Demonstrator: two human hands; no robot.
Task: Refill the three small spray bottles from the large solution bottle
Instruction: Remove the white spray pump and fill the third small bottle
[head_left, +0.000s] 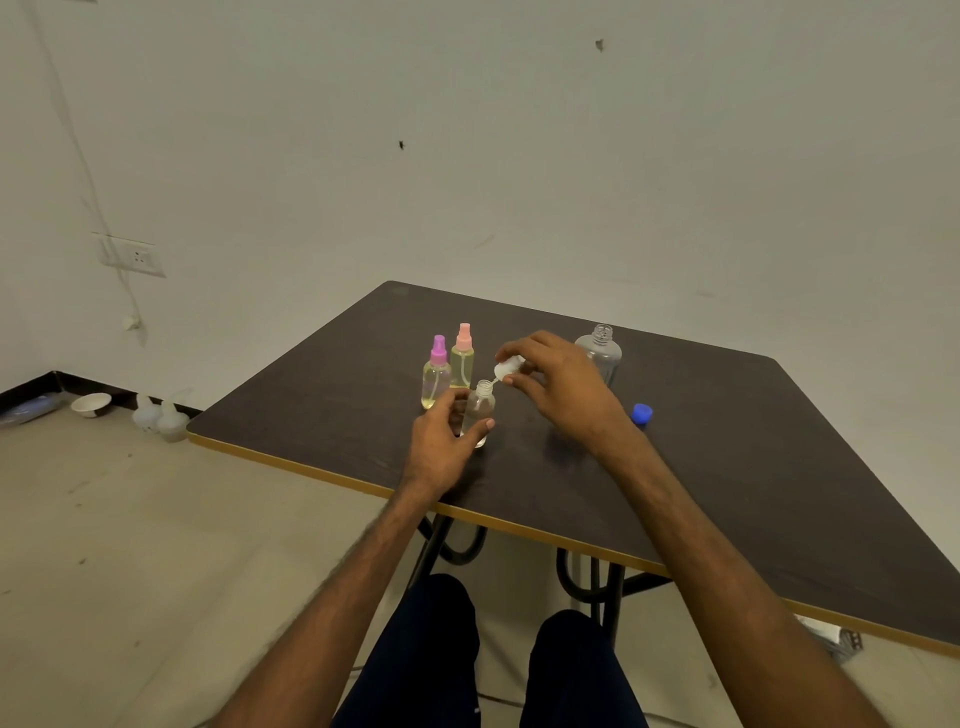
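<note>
The dark desk (727, 441) carries everything, with the work grouped near its far left corner. Directions below take the open small bottle as clock centre, twelve pointing away from the person.

The large solution bottle (600, 353) stands uncapped at about two o'clock, behind the right hand. It looks clear, with no yellow tint showing, so I judge it is nearly or fully drained.

The left hand (441, 441) is curled round the open small bottle (480, 410), steadying it upright on the desk. The right hand (561, 384) pinches the white sprayer head (508, 368) just above that bottle's neck, its dip tube reaching the mouth.

At eleven o'clock stand the pink-topped bottle (462, 358) and, just beside it at ten, the purple-topped bottle (436, 382). Both hold yellowish liquid and have their sprayers on, so two of three look finished. The third's fill level is too hard to read, and I cannot tell whether the head is going on or coming off. At most, one fill and one closing remain, plus recapping the large bottle.

The blue cap (642, 413) lies at three o'clock, well apart.

The near edge runs close at six to seven o'clock, so the held bottle has little margin there. Bare desk opens widely from three to five o'clock, with easy room for setting things down.
</note>
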